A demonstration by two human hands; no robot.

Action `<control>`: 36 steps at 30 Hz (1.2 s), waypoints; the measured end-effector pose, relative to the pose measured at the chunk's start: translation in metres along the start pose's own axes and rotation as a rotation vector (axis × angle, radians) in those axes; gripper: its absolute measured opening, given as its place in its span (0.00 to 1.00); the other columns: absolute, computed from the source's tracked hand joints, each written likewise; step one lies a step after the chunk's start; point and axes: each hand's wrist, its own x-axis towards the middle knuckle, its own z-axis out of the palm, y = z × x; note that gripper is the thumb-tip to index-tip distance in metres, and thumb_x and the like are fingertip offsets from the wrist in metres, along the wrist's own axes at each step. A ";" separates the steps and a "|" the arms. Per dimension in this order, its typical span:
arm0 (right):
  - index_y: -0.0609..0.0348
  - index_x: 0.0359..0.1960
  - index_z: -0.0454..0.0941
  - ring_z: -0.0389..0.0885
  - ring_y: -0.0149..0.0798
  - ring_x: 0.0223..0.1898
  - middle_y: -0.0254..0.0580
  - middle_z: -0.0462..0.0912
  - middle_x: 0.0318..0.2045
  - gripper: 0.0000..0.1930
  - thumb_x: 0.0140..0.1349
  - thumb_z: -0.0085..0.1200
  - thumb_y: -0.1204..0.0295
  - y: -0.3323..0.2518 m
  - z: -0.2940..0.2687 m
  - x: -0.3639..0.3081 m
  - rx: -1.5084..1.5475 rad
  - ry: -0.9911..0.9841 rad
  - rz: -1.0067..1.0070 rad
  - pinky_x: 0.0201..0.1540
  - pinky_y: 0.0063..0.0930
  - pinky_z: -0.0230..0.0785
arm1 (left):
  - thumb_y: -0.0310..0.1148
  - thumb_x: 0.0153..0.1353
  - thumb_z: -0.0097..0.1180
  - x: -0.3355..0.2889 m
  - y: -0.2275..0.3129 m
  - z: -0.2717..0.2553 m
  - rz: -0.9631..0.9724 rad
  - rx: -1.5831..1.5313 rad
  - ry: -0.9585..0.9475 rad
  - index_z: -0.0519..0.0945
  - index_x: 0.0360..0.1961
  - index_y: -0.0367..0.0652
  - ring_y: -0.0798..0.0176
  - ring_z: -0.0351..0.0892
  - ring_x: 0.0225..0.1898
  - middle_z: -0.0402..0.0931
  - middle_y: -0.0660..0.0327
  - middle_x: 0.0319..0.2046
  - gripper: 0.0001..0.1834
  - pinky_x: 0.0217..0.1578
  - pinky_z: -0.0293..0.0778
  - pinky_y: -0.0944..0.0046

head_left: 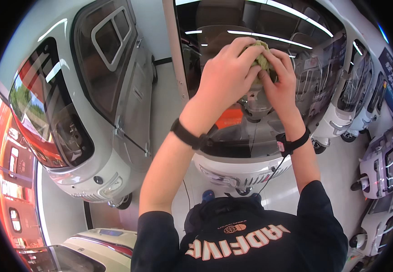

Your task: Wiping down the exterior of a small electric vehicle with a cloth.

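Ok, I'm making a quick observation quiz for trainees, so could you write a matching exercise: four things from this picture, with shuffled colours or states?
Column one:
1. Cloth
2. Windshield
3. T-shirt
4. Vehicle at the lower left edge

Column two:
A. Dark, with pale lettering
B. Cream body
C. Yellowish green, bunched between left hand and right hand
D. Glossy, reflecting light strips

Pairs: 1-C, 2-D, 3-A, 4-B

Green cloth (263,61), black shirt (255,221), white vehicle (233,165)
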 end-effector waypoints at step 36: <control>0.54 0.53 0.84 0.78 0.42 0.50 0.34 0.78 0.46 0.21 0.55 0.60 0.75 -0.072 0.118 -0.370 0.003 -0.803 0.091 0.42 0.33 0.83 | 0.22 0.57 0.64 -0.434 -0.018 0.055 -0.945 0.233 -0.200 0.89 0.42 0.40 0.40 0.86 0.39 0.85 0.49 0.37 0.12 0.42 0.82 0.48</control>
